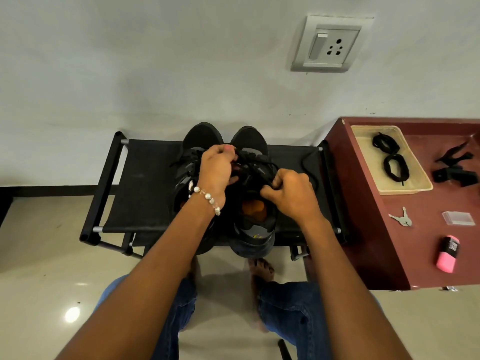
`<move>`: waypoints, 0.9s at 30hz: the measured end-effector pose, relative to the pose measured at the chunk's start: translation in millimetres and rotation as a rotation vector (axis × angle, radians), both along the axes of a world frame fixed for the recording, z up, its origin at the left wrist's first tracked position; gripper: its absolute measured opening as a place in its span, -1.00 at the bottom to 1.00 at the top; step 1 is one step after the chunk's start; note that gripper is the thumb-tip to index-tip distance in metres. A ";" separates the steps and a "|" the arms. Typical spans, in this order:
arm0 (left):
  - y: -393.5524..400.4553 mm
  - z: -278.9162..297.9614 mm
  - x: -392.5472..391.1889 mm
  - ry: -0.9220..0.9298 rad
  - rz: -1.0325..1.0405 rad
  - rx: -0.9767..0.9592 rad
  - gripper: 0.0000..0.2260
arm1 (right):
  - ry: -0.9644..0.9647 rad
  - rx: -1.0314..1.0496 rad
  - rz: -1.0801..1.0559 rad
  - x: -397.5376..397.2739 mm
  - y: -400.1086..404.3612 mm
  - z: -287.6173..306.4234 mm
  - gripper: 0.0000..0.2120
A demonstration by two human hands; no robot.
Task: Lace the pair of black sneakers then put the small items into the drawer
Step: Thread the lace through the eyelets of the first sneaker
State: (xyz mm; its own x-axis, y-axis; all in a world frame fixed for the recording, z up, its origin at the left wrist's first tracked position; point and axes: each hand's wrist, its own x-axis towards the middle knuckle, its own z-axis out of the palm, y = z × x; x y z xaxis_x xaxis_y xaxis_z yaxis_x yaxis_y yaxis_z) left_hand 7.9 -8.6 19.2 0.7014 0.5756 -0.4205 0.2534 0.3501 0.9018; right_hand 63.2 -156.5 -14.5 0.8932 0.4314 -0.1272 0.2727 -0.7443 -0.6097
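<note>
Two black sneakers stand side by side on a black fabric rack [145, 183], toes toward the wall. The left sneaker [201, 137] is largely hidden by my left forearm. The right sneaker [255, 224] shows an orange insole. My left hand [217, 168] pinches a black lace [255, 166] over the right sneaker's eyelets. My right hand [291, 193] grips the same lace nearer the tongue. A loose end of that lace trails right across the rack. A second black lace [393, 159] lies coiled in a beige tray [415, 189].
A maroon cabinet top [420, 203] at the right carries the tray, a set of keys [401, 218], a clear plastic box [458, 218], a pink and black roll [446, 253] and black clips [455, 167]. A wall socket [330, 44] is above. My bare feet are under the rack.
</note>
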 end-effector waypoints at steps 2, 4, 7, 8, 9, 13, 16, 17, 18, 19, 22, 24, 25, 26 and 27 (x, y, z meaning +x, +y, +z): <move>2.6 -2.7 -2.7 -0.013 -0.031 0.253 -0.94 | 0.002 0.000 0.001 0.5 -1.1 0.6 -0.71; 5.1 -8.2 -6.0 -0.028 -0.177 0.770 -0.81 | 0.004 0.000 0.006 1.8 -2.2 0.7 -0.71; 5.9 -6.5 -4.4 0.013 -0.558 1.303 -0.60 | -0.008 0.001 0.021 2.2 -2.2 0.9 -0.69; 4.3 -5.3 -4.4 0.060 -0.670 1.410 -0.62 | -0.016 0.001 0.028 2.1 -1.7 1.2 -0.67; 1.4 -4.1 -5.0 0.117 -0.742 1.505 -0.66 | -0.021 0.000 0.033 2.0 -1.4 1.2 -0.65; -1.5 -8.1 -5.4 0.180 -0.744 1.750 -0.73 | 0.005 0.017 0.022 2.4 -1.7 1.1 -0.69; 2.8 -16.0 -5.0 0.059 -0.671 1.862 -0.87 | 0.016 0.019 0.017 2.3 -1.5 1.7 -0.72; 2.4 -19.7 -4.8 0.005 -0.612 1.883 -0.90 | 0.017 0.017 0.021 2.1 -1.4 2.0 -0.72; 1.1 -22.1 -4.9 -0.023 -0.561 1.889 -0.90 | 0.014 0.013 0.025 2.0 -1.2 2.3 -0.72; 0.4 -26.3 -4.4 -0.022 -0.521 1.856 -0.88 | 0.012 0.010 0.024 2.1 -1.2 2.4 -0.72; 0.6 -21.7 -4.4 -0.034 -0.354 1.404 -0.82 | 0.019 0.022 0.003 3.6 -1.7 1.8 -0.72; 7.5 -8.7 -4.4 -0.079 -0.144 0.844 -0.85 | 0.034 0.029 0.002 3.8 -2.0 1.7 -0.72; 12.1 1.3 -4.9 -0.124 -0.033 0.523 -0.85 | 0.036 0.030 0.006 3.4 -2.0 2.0 -0.72; 17.1 11.3 -5.7 -0.204 0.067 0.224 -0.82 | 0.033 0.031 0.010 3.1 -1.5 2.2 -0.72; 20.7 20.0 -7.5 -0.317 0.141 -0.036 -0.81 | 0.030 0.030 0.013 2.6 -1.2 2.2 -0.72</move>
State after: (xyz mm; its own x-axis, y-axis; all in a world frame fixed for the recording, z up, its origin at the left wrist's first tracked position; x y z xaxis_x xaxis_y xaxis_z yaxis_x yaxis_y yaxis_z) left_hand 0.5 12.2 39.1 0.7151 0.6649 -0.2158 -0.0907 0.3944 0.9145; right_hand 65.8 -157.7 -12.3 0.8833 0.4473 -0.1402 0.2638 -0.7217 -0.6400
